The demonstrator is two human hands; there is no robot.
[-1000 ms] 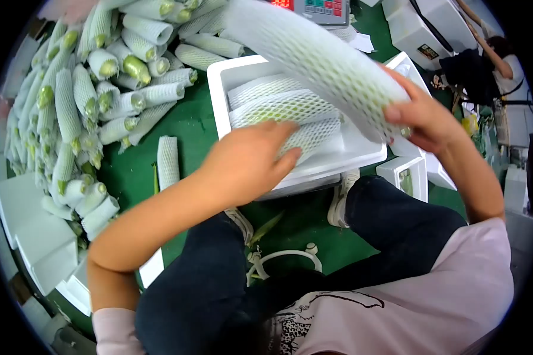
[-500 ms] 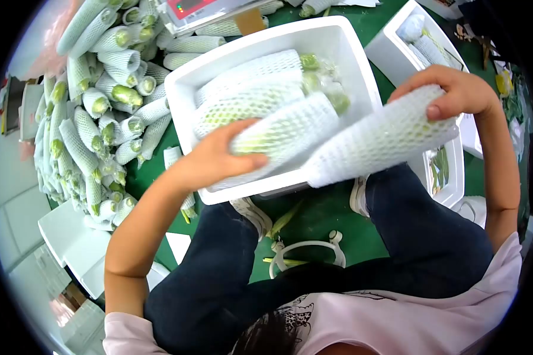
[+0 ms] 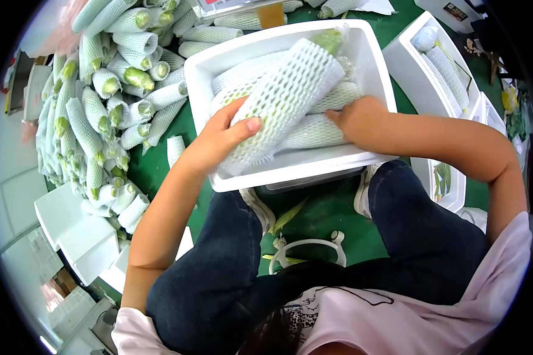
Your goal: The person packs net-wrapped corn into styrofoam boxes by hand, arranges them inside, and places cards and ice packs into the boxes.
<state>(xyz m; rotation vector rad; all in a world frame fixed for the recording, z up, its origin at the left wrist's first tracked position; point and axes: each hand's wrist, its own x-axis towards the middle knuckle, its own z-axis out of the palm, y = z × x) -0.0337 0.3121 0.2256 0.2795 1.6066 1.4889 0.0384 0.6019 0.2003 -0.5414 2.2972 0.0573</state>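
A white foam box [image 3: 290, 171] stands in front of me with several net-wrapped green vegetables in it. My left hand [image 3: 231, 130] is closed round the lower part of one wrapped vegetable [image 3: 290, 89], which is tilted over the others, its green end up and to the right. Inside the right part of the box, my right hand [image 3: 361, 123] touches the end of another wrapped vegetable [image 3: 317, 131] lying near the front wall. The fingertips of my right hand are partly hidden, and its grip is unclear.
A large pile of net-wrapped vegetables [image 3: 95, 106] lies to the left. Part of a scale [image 3: 225, 7] shows beyond the box. More white boxes [image 3: 408, 83] stand at the right. A white ring-shaped frame [image 3: 308, 241] is between my legs.
My left hand has raised a wrapped vegetable from the box and tilted it. My right hand has moved left into the box, and the vegetable it held outside now lies inside.
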